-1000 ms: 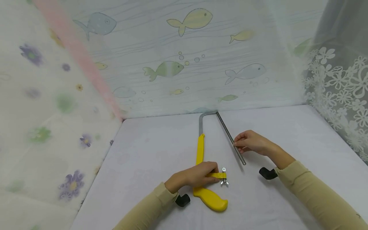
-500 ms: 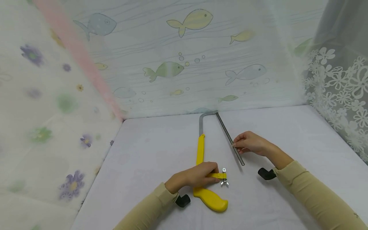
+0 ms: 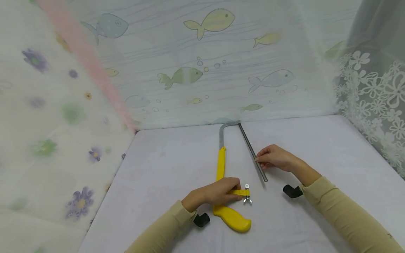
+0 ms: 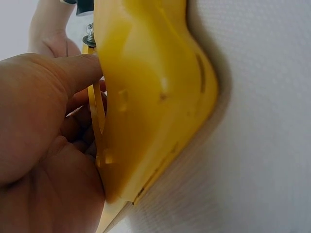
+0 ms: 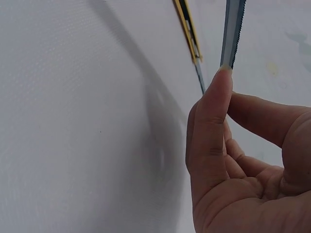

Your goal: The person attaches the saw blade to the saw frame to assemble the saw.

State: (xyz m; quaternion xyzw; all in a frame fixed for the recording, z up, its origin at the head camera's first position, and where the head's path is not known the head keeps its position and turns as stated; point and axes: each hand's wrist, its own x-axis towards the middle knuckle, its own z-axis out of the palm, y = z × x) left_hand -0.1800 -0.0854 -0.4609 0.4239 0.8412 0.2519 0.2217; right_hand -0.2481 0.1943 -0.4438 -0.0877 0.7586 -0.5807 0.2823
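A hacksaw with a yellow handle point(image 3: 235, 220) and a grey front bow point(image 3: 221, 137) lies on the white cloth. My left hand point(image 3: 218, 192) grips its yellow frame just above the handle, thumb and fingers around the short arm that carries a silver wing nut point(image 3: 248, 200) and a small metal post point(image 3: 247, 187). Between thumb and fingers, my right hand point(image 3: 277, 158) pinches the grey saw blade point(image 3: 248, 141). The blade's far end meets the tip of the bow; its near end sticks out free, right of the post. Fine teeth show along the blade point(image 5: 236, 34) in the right wrist view.
Black curved pieces sit at both wrists, one by the left cuff point(image 3: 201, 220) and one by the right cuff point(image 3: 292, 191). A fish-print curtain point(image 3: 190, 52) stands behind the table, with a flowered sheet point(image 3: 63, 140) at left and lace point(image 3: 376, 91) at right.
The blade's near end has swung slightly left toward the post, with my right hand shifting along with it. My left hand and the saw frame stay in place.
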